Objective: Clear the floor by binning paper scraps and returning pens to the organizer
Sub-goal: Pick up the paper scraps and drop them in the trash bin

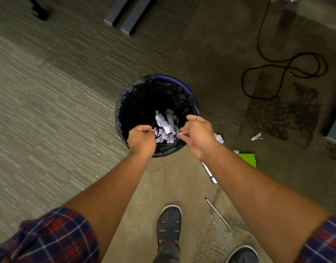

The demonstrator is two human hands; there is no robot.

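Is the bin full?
No. The bin is mostly empty: paper scraps lie low inside, and black liner shows above them.

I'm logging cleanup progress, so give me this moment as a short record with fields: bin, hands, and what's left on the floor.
bin: round blue wastebasket with black plastic liner, torn white paper scraps inside
left hand: over the bin, fingers curled; contents unclear
right hand: over the bin, pinching a small white paper strip
scraps left on floor: crumpled white piece beside the bin, another farther right
pens left on floor: white and blue marker, thin silver pen
other: green sheet
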